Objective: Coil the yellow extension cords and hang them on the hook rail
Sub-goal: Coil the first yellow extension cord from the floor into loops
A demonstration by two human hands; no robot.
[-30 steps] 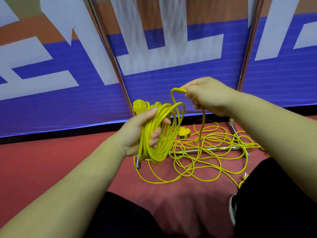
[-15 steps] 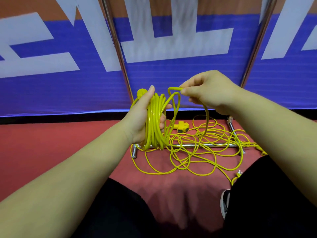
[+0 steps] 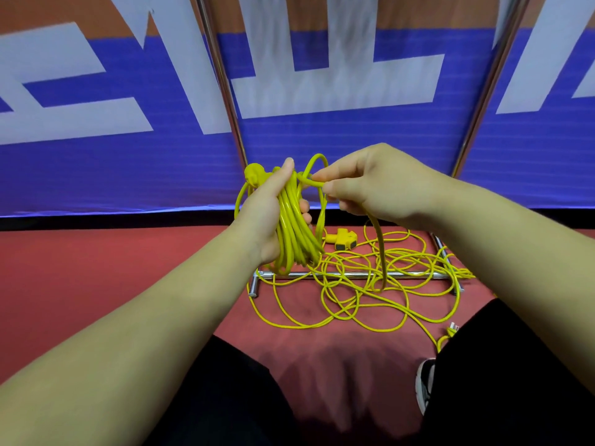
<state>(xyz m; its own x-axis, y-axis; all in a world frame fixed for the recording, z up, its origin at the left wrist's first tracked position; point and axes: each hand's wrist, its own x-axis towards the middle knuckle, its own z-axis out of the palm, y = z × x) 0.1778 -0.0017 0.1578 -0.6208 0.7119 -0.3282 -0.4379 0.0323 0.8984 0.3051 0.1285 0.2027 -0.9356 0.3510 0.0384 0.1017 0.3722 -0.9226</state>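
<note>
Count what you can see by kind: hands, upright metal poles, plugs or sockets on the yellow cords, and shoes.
Hands: 2, left hand, right hand
Upright poles: 2
Plugs or sockets: 3
Shoes: 1
Total: 8

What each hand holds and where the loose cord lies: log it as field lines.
left hand: grips the coiled bundle of yellow cord
right hand: pinches a loop beside the bundle
loose cord: tangled on the red floor, across the chrome base bar
socket block: yellow, on the floor behind the tangle
coiling: unfinished
</note>
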